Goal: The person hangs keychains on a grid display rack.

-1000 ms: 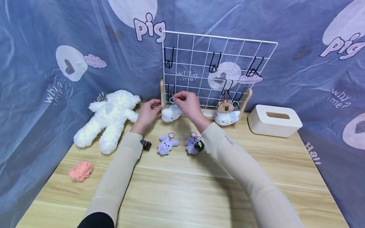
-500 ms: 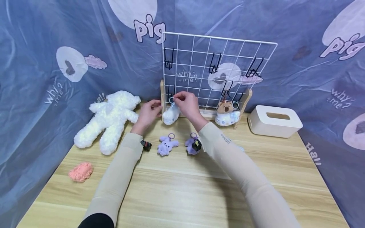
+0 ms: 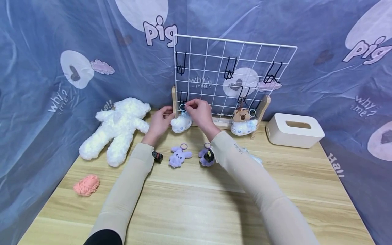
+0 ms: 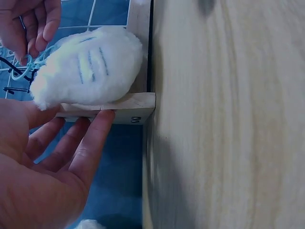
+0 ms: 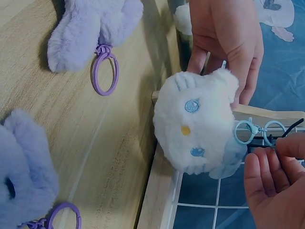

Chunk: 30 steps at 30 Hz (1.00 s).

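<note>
Head view: left on the wire rack (image 3: 225, 40), right hand (image 3: 200, 114) pinches white plush (image 3: 181, 124) by its ring (image 5: 264, 133); left hand (image 3: 158, 124), fingers extended, touches post (image 3: 175, 101).

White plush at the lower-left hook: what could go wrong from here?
The ring may miss or slip off the hook; can't tell if it's threaded. If the right hand lets go, the white plush could drop.
The left hand touches the post; a push might shift the rack.
The wrist camera overlaps one purple plush in the head view; pulling back could knock it.
</note>
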Motion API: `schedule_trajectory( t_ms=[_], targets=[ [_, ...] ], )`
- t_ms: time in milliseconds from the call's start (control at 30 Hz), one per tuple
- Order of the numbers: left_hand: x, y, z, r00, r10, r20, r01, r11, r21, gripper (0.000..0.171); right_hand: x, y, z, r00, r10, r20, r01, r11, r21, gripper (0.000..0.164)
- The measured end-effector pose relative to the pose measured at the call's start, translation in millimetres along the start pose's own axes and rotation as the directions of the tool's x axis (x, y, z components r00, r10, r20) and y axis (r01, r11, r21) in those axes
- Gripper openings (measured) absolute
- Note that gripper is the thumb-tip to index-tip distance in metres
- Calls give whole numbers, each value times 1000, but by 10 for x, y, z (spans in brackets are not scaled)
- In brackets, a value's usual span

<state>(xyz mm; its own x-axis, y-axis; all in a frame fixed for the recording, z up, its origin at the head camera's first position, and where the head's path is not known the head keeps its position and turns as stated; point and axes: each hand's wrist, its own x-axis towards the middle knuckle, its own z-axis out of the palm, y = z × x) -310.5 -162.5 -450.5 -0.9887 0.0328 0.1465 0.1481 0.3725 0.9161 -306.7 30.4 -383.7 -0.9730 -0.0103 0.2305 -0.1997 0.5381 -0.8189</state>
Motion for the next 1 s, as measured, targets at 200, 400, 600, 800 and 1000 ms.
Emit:
schedule_trajectory(
  t_ms=[200,400,600,800,1000],
  targets=[
    [8,0,10,1000,5,10,-4,1000,-12,43,-13,18,-32,1000,8,1,-8,1000,17,13],
    [10,3,-23,1000,18,-1,-18,1000,18,42,-60,84,-129,1000,24,17,-24,1000,2,13],
    [9,-4,-22,1000,11,6,-11,999,36,44,-166,178,-304,997,60,51,-61,998,15,15],
    [0,1,-22,1000,3,15,-3,1000,0,43,-304,263,-520,994,52,98,-52,999,5,18],
    [-9,-5,-28,1000,6,13,-6,1000,0,44,-438,382,-777,993,43,108,-46,999,28,21]
  ],
)
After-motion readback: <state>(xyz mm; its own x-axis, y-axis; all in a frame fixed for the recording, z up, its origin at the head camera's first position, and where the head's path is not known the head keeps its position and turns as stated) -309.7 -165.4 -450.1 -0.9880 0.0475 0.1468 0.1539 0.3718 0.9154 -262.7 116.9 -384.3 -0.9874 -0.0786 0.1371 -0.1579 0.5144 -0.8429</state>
